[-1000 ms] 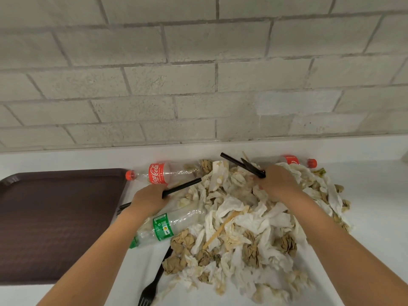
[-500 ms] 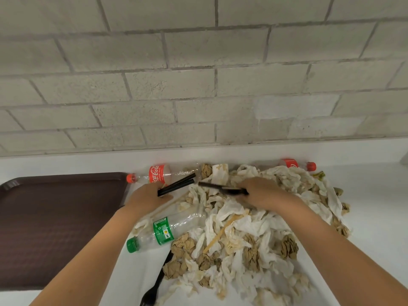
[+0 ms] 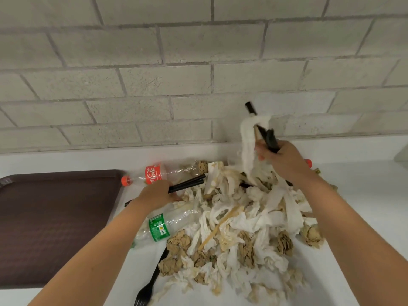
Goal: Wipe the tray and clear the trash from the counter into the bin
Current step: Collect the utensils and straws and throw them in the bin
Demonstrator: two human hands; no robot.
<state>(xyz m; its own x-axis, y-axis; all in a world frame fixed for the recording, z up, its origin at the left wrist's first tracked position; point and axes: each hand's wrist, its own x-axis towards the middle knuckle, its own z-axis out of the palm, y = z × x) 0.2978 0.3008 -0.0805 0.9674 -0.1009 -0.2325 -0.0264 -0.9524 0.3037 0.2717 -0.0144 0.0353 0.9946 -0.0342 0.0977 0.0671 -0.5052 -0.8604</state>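
A heap of crumpled white and brown napkins [image 3: 247,230] covers the white counter [image 3: 364,213]. My right hand [image 3: 280,160] is raised over the heap's far side, gripping black plastic cutlery [image 3: 260,127] with a white napkin [image 3: 249,142] draped over it. At the heap's left edge my left hand [image 3: 157,193] grips black cutlery handles [image 3: 187,184]. A red-labelled bottle [image 3: 154,175] lies behind that hand and a green-labelled bottle [image 3: 167,226] lies in front of it. The dark brown tray [image 3: 53,221] sits at the left.
A black fork [image 3: 148,286] lies at the heap's near left edge. Another red bottle cap [image 3: 308,162] shows behind my right hand. A grey block wall [image 3: 198,74] runs along the back of the counter. No bin is in view.
My right hand has lifted up and to the right out of the heap, carrying the black cutlery with a napkin hanging from it. My left hand has stayed put.
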